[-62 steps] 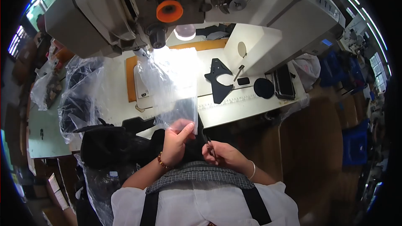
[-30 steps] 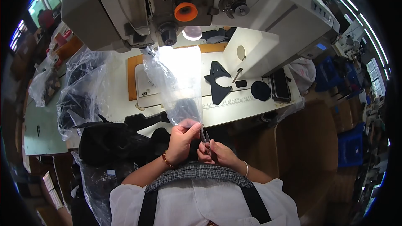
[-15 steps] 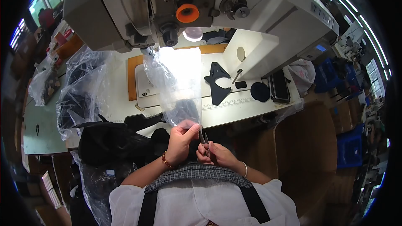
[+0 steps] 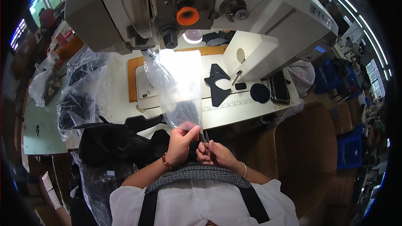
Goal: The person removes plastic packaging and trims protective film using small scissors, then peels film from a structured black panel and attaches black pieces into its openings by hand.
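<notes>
My left hand [image 4: 181,143] pinches the near edge of a clear plastic bag [image 4: 180,104], which stretches away over the bed of the sewing machine [image 4: 268,12]. Something dark shows through the lower part of the bag. In my right hand [image 4: 217,154] is a small pair of metal thread snips [image 4: 204,137], blades pointing up and apart, right at the bag's edge beside my left thumb. Part of the snips is hidden by my fingers. A black cut piece [image 4: 219,92] lies flat on the machine table, to the right of the bag.
On the right of the table are a round black piece [image 4: 260,93] and a black tray [image 4: 279,87]. A large brown carton [image 4: 305,142] stands below. Black material [image 4: 111,144] and plastic-wrapped goods [image 4: 79,96] crowd the left side.
My hands hold almost the same place. The bag and the snips have barely shifted; the whole view has moved very slightly.
</notes>
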The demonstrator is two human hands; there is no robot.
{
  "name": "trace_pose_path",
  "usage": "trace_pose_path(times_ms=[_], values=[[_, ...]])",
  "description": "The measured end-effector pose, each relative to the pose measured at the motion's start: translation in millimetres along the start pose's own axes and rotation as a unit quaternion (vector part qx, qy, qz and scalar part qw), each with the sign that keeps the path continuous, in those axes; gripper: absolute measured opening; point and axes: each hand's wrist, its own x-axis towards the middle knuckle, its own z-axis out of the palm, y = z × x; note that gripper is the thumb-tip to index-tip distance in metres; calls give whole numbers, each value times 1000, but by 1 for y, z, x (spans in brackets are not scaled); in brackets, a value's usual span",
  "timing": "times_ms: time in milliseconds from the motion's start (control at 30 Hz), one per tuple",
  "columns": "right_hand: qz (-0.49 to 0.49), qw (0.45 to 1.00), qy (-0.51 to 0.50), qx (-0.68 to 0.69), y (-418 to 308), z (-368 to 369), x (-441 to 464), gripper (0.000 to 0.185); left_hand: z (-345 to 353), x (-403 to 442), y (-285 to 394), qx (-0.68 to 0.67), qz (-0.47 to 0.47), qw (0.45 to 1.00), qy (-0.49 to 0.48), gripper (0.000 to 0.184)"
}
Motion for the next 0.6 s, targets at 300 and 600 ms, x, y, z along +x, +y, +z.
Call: trace_pose_path(times_ms=[300, 600], values=[[-3, 990, -48, 133, -2, 4, 11, 48, -1, 1, 2, 10, -8, 1000, -7, 12], [-1, 984, -59, 168, 1, -2, 12, 45, -2, 1, 1, 30, 14, 999, -19, 12]])
